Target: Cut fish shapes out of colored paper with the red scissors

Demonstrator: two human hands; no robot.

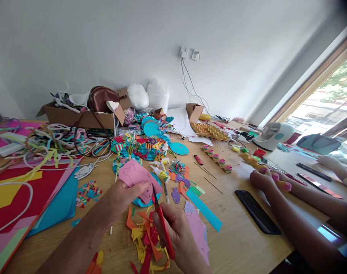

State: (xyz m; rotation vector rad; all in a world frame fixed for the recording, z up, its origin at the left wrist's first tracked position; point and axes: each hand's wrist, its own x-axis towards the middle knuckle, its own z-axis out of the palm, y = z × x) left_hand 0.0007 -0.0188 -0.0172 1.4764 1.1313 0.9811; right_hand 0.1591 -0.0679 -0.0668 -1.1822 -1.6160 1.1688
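Pinching the pink paper (131, 173), marked with dark drawn outlines, between the thumb and fingers of the left hand (124, 195), with the thumb laid flat on top. Gripping the red-handled scissors (164, 232) in the right hand (176, 228), with the fingers curled round the handles and the blades against the right part of the pink paper. Cannot tell the gap between the blades. Holding both above the wooden surface (236, 247), with a round blue piece (137, 202) partly hidden beneath the pink paper. Can see orange, yellow and red scraps (146, 236) heaped on the near side of the pink paper, and a lilac piece (196, 232) and a blue strip (204, 210) to its right. Just beyond its right side, can see glue bottles (163, 175). To the left of the pink paper, can see confetti (88, 192) and, farther left, stacked coloured sheets (56, 205). Well beyond it on the left, can make out a cardboard box (79, 122) and a brown bag (103, 99). Well to its right, can see a black phone (257, 212) lying flat and, farther right, another person's hands (263, 180) on a painted egg-carton strip (282, 184).
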